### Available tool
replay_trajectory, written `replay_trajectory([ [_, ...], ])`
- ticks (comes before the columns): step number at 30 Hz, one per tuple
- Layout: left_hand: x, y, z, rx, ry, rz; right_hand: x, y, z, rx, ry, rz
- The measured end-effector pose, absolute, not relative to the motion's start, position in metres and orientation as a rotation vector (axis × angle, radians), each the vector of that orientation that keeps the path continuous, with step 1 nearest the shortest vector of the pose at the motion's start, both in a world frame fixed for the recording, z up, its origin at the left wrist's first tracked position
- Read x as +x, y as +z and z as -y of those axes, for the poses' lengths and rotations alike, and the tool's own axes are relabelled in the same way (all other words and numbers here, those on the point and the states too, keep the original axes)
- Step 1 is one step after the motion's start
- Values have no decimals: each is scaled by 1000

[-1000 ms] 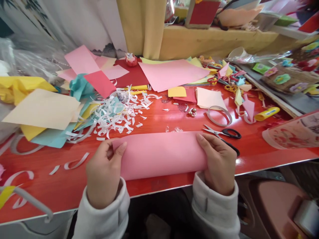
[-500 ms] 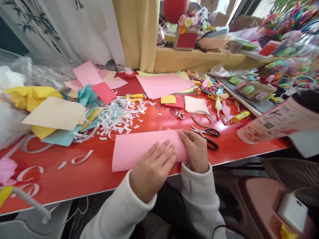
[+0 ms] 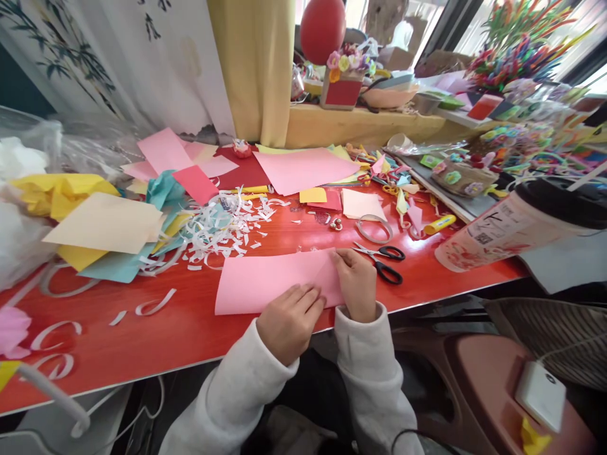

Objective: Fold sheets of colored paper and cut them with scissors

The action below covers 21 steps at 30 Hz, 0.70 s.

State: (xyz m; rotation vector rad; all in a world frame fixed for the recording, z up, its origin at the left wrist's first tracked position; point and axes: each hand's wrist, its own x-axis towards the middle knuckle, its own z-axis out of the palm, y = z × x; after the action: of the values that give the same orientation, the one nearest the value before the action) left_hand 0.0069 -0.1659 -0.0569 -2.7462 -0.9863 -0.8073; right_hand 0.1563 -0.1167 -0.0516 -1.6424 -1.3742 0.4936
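A folded pink paper sheet lies flat near the front edge of the red table. My left hand rests on the sheet's near edge toward its right end, fingers bent and pressing down on the paper. My right hand covers the sheet's right end, fingers curled and pinching that edge. Black-handled scissors lie just right of my right hand.
White paper shreds, loose coloured sheets and a large pink sheet cover the table's back half. A tape ring and a yellow glue stick lie to the right. A large paper cup juts in at right.
The sheet was held curled between both hands at its ends; it now lies flat. My left hand crossed to the right end beside my right hand and drew its fingers in. The view rose.
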Motion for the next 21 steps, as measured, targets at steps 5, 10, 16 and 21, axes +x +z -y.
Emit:
replay_trajectory([
  [5, 10, -55, 172, -2662, -831, 1001, 153, -53, 117, -1671, 439, 1389],
  [10, 8, -56, 175, -2687, -820, 1019, 153, -51, 115, -1708, 360, 1446],
  [16, 7, -54, 173, -2714, -833, 1039, 161, -51, 164, -1390, -86, 1679],
  [21, 6, -48, 172, -2735, -906, 1124, 204, -43, 176, -1168, -48, 2132],
])
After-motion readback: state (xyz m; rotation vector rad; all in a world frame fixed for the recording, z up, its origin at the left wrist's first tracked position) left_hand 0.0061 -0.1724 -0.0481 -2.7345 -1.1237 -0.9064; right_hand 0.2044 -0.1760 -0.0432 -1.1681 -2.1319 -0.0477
